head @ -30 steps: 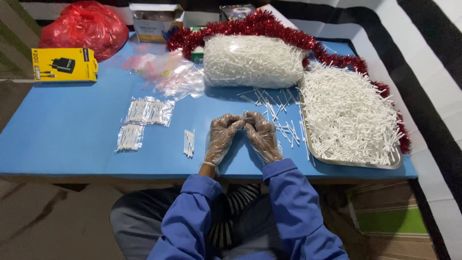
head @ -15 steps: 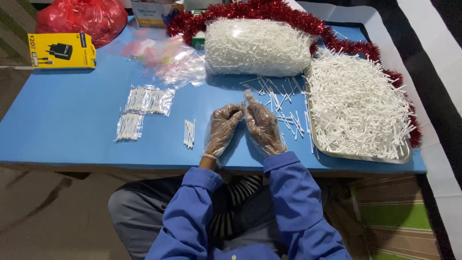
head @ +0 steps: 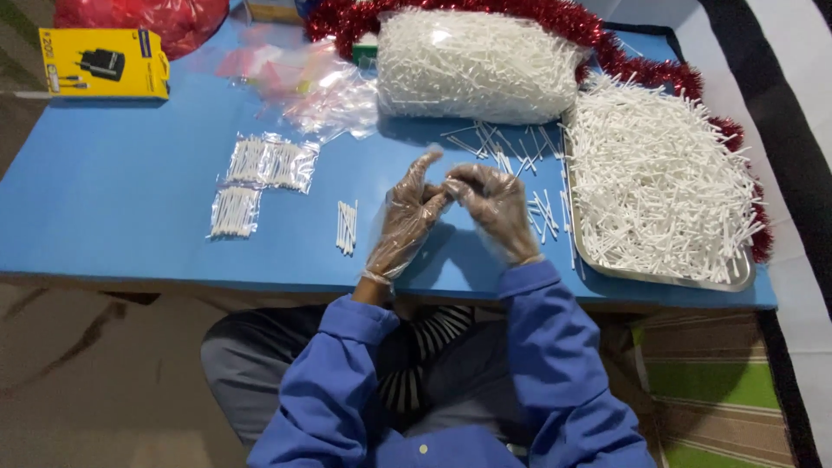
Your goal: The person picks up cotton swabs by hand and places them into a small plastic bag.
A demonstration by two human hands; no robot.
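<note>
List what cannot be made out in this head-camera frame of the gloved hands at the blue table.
- What the left hand and right hand pinch: head view, hidden by the fingers and crinkled clear gloves.
- Red plastic bag: cut off by the top edge.
- Count of white sticks in the metal tray: too small and piled.
- Contents of the small clear packets: too small to tell apart.

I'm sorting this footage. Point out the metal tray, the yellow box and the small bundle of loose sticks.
metal tray [head: 659, 279]: head view, front rim.
yellow box [head: 104, 62]: head view, top face.
bundle of loose sticks [head: 347, 227]: head view, middle.
</note>
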